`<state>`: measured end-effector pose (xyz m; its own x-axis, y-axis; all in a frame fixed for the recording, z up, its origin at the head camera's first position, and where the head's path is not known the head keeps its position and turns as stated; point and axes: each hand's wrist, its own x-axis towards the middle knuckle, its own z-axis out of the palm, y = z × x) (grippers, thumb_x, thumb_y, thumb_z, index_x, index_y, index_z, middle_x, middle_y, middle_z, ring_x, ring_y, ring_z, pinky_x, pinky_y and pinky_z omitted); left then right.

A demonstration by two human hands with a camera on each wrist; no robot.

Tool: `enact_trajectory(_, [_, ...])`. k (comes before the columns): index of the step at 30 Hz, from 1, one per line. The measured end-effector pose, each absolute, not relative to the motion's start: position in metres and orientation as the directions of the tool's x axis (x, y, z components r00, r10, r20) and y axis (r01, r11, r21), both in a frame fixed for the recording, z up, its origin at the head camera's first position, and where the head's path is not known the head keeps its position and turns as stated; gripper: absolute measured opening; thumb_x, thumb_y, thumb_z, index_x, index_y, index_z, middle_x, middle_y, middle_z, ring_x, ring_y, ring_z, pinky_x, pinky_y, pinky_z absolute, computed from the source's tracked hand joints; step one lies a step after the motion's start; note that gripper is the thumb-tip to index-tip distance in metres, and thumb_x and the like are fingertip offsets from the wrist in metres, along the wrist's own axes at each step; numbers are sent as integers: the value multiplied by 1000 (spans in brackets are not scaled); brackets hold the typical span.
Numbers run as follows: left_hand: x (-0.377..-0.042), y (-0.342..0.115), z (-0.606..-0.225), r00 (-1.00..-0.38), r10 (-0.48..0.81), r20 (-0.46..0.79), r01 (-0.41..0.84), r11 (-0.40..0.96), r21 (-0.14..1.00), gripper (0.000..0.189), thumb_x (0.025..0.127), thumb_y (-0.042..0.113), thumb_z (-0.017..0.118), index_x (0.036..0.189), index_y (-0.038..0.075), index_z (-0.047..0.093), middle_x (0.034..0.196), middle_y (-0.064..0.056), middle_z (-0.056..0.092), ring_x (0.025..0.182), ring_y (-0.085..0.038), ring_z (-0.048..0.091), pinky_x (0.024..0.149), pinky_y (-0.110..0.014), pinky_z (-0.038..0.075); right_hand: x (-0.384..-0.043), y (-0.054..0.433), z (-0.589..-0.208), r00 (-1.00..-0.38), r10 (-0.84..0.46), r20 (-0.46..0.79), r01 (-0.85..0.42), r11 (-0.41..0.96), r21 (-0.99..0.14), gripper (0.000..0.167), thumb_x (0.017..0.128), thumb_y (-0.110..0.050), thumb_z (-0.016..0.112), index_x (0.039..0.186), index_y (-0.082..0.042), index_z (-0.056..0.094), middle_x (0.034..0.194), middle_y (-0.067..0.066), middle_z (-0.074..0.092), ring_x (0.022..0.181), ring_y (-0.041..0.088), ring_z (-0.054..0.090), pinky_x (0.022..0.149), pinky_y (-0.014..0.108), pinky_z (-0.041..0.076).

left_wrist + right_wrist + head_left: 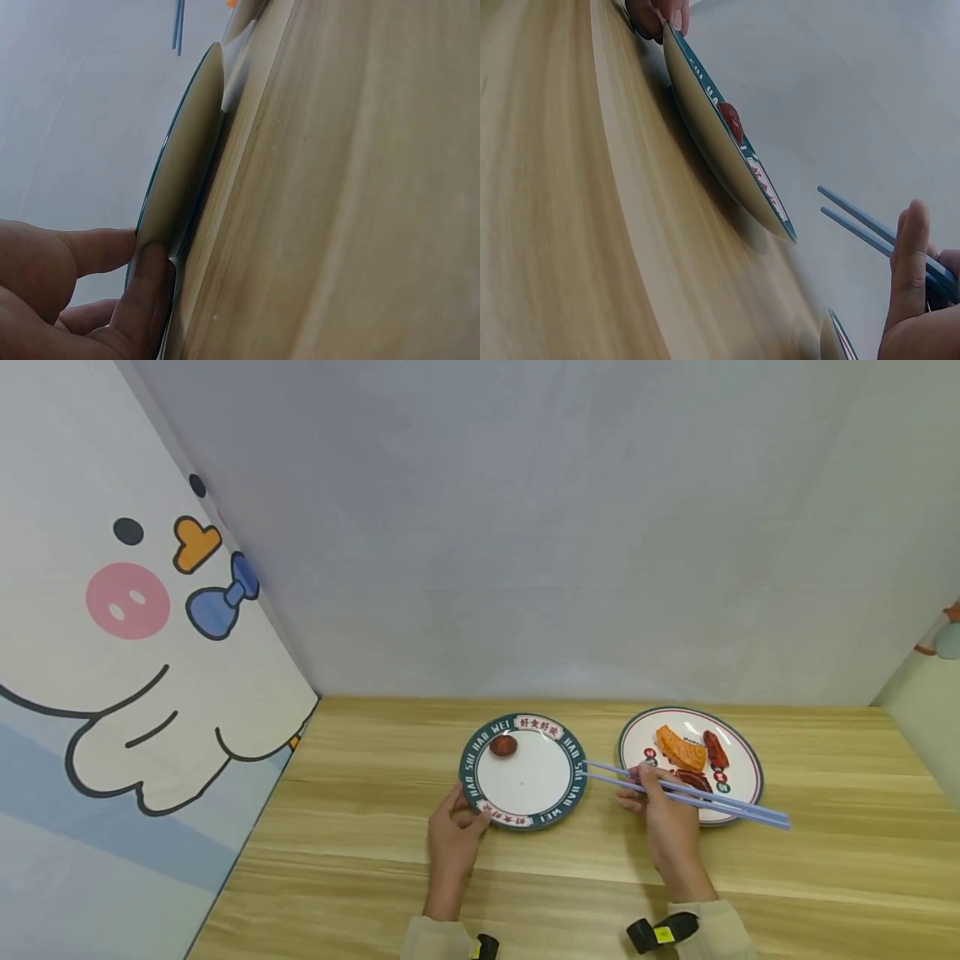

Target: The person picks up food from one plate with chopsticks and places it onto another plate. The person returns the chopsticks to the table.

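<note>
My left hand [452, 842] pinches the near-left rim of a white plate [525, 777] with a dark green, lettered border. The thumb is on the upper side and fingers are under the rim, as the left wrist view shows. A small, rounded, reddish-brown piece of food [503, 746] lies toward the back left of that plate. A pair of light blue chopsticks [738, 808] is held in my right hand [670, 818], tips pointing left, slightly apart, at the plate's right edge. Nothing is between the tips [821, 199].
Partly behind my right hand stands a second white plate [738, 756] with a thin dark rim. On it lie an orange slice [681, 748], a dark red piece [716, 750] and a brownish-red piece [692, 780]. Light cloth walls [525, 543] border the wooden table [360, 827].
</note>
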<state>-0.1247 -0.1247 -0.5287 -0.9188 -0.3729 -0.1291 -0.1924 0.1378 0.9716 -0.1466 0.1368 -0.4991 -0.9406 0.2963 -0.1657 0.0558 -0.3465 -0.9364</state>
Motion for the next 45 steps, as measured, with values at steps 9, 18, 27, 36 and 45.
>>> enact_trajectory(9, [-124,-124,-526,-918,-373,-132,-196,137,971,67,89,-9,77,150,-10,50,120,-22,65,83,-16,64,63,-17,53,-150,128,-501,-948,278,-157,59,-329,-943,26,111,-14,53,109,8,69,91,3,71,74,11,73,71,26,64])
enact_trajectory(18, [-124,-124,-529,-922,-367,-126,-186,133,974,66,88,-10,77,149,-11,51,118,-22,66,81,-14,63,63,-17,52,-149,121,-505,-954,257,-157,77,-294,-953,30,111,-13,54,116,15,64,89,3,72,74,13,74,71,28,64])
enact_trajectory(27, [-124,-125,-529,-919,-376,-120,-181,131,975,66,87,-11,77,149,-11,51,117,-22,66,79,-14,63,61,-16,52,-152,113,-506,-957,244,-155,91,-254,-963,35,112,-11,51,124,21,59,95,8,74,77,15,75,73,30,65])
enact_trajectory(36, [-123,-126,-527,-924,-368,-108,-164,125,978,67,87,-11,77,149,-13,50,118,-23,65,79,-14,63,60,-16,51,-155,107,-503,-968,210,-137,89,-221,-971,35,111,-10,53,124,22,59,96,9,75,75,13,75,70,30,65])
enact_trajectory(45, [-124,-126,-527,-922,-368,-120,-182,138,973,67,88,-10,77,149,-11,51,119,-22,65,82,-15,65,63,-17,54,-161,102,-500,-978,176,-109,74,-192,-979,34,110,-10,54,125,21,59,94,11,75,74,12,74,71,30,65])
